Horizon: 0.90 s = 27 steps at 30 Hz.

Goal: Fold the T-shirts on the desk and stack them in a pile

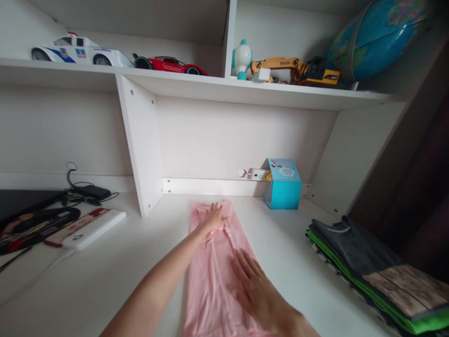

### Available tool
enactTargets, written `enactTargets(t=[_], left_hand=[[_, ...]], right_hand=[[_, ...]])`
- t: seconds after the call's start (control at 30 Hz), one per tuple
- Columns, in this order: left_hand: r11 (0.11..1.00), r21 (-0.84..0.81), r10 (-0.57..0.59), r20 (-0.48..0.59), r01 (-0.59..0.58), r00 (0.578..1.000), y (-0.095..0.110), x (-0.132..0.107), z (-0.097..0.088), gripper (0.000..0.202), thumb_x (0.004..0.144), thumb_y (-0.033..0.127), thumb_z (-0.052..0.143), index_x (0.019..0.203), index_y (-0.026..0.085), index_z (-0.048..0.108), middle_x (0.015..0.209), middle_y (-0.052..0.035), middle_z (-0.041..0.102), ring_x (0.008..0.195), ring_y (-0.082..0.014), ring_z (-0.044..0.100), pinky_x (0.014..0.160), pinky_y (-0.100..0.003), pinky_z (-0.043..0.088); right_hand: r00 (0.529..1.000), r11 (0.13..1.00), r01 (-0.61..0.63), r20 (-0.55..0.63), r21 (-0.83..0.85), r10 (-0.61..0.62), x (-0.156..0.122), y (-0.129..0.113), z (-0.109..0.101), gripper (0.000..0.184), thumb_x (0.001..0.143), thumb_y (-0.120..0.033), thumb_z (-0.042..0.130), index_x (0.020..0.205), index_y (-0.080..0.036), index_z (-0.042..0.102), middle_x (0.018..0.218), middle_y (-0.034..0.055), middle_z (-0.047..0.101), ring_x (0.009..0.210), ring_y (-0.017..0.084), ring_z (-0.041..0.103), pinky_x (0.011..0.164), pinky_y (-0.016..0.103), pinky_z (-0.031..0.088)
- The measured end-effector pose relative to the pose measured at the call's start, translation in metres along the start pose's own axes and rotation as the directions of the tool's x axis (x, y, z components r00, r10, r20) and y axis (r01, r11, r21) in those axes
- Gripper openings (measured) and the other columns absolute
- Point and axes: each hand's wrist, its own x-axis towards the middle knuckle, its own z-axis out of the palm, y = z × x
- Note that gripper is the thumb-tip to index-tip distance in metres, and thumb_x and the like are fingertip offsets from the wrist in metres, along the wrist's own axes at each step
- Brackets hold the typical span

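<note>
A pink garment (206, 281), folded into a long strip, lies on the white desk and runs from its back toward me. Creases cross its surface, and its exact kind is not clear. My left hand (213, 217) rests on the far end of the cloth, fingers stretched out. Nearer to me, on the cloth's right side, my right hand (250, 283) lies flat with spread fingers, slightly blurred. Neither hand grips anything.
Folded shirts (382, 271) are stacked at right. A blue desk calendar (284, 185) stands behind, near a power strip (258, 174). Left are a white power strip (94, 228) and cables. The shelf holds toy cars (171, 64), a toy excavator (298, 70) and a globe (379, 40).
</note>
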Motion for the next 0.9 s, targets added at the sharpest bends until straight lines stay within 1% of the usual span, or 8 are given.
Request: enactTargets(t=[0.07,0.17,0.37,0.53,0.63,0.73,0.8,0.9], left_hand=[[0.994,0.091,-0.065,0.088,0.057,0.994,0.000,0.001,0.004,0.072,0.072,0.061,0.047,0.133,0.025,0.033,0.143,-0.0135,0.022,0.128,-0.0433,0.008,0.093,-0.066,0.011],[0.969,0.227,-0.141,0.205,0.094,0.969,-0.006,0.002,0.000,0.081,0.064,0.079,0.035,0.134,0.041,0.022,0.147,-0.0038,0.010,0.128,-0.0456,0.000,0.088,-0.072,0.002],[0.940,0.296,-0.212,0.115,0.170,0.971,-0.014,0.008,-0.010,0.102,0.052,0.086,0.034,0.137,0.033,0.018,0.145,-0.0149,0.011,0.128,-0.0434,0.007,0.092,-0.067,0.008],[0.957,0.253,-0.200,0.211,0.145,0.957,-0.003,-0.001,-0.019,0.096,0.062,0.081,0.034,0.139,0.027,0.016,0.146,-0.0141,-0.001,0.130,-0.0408,-0.002,0.095,-0.064,0.008],[0.985,0.171,-0.060,0.266,0.014,0.962,0.015,-0.028,-0.028,0.088,0.073,0.074,0.026,0.140,0.019,0.011,0.145,-0.0155,-0.004,0.131,-0.0346,-0.008,0.099,-0.058,0.009],[0.983,0.116,0.096,0.348,-0.145,0.932,0.038,-0.075,-0.043,0.085,0.077,0.070,0.026,0.140,0.016,0.009,0.145,-0.0163,-0.001,0.132,-0.0303,-0.006,0.102,-0.054,0.010],[0.971,0.120,0.144,0.402,-0.208,0.904,0.053,-0.112,-0.059,0.085,0.077,0.068,0.030,0.140,0.014,0.012,0.145,-0.0160,0.000,0.132,-0.0301,-0.004,0.102,-0.054,0.010],[0.971,0.105,0.147,0.437,-0.213,0.887,0.073,-0.170,-0.086,0.080,0.079,0.064,0.033,0.138,0.011,0.021,0.144,-0.0167,0.007,0.132,-0.0298,0.001,0.104,-0.049,0.013]], right_hand=[[0.997,0.998,0.018,-0.076,-0.057,-0.022,-0.004,0.002,0.016,0.059,0.087,-0.040,0.038,0.138,-0.014,0.022,0.140,0.0151,0.023,0.129,0.031,0.018,0.098,0.050,0.032],[0.989,0.994,0.018,-0.142,-0.111,-0.034,-0.011,0.002,0.025,0.062,0.087,-0.045,0.038,0.138,-0.018,0.018,0.140,0.0126,0.022,0.128,0.032,0.018,0.095,0.050,0.036],[0.994,0.993,-0.050,-0.105,-0.107,0.039,-0.010,-0.006,0.019,0.061,0.087,-0.047,0.033,0.138,-0.017,0.019,0.140,0.0144,0.017,0.128,0.033,0.016,0.096,0.052,0.033],[0.993,0.990,-0.119,-0.001,-0.074,0.119,-0.007,-0.013,0.009,0.058,0.087,-0.045,0.034,0.137,-0.017,0.024,0.140,0.0139,0.018,0.127,0.033,0.015,0.098,0.052,0.029],[0.993,0.992,-0.111,0.024,-0.061,0.112,-0.007,-0.013,0.006,0.058,0.087,-0.047,0.032,0.137,-0.017,0.024,0.140,0.0138,0.017,0.127,0.033,0.013,0.099,0.052,0.028],[0.994,0.993,-0.103,0.022,-0.053,0.105,-0.008,-0.013,0.004,0.059,0.087,-0.046,0.033,0.137,-0.016,0.025,0.140,0.0135,0.017,0.128,0.033,0.013,0.099,0.052,0.027],[0.993,0.992,-0.113,0.014,-0.054,0.114,-0.009,-0.013,0.004,0.059,0.087,-0.045,0.035,0.136,-0.015,0.026,0.140,0.0136,0.019,0.128,0.032,0.014,0.100,0.051,0.027],[0.992,0.990,-0.127,0.006,-0.055,0.128,-0.009,-0.014,0.008,0.057,0.087,-0.042,0.037,0.136,-0.016,0.027,0.139,0.0131,0.022,0.128,0.031,0.016,0.100,0.051,0.028]])
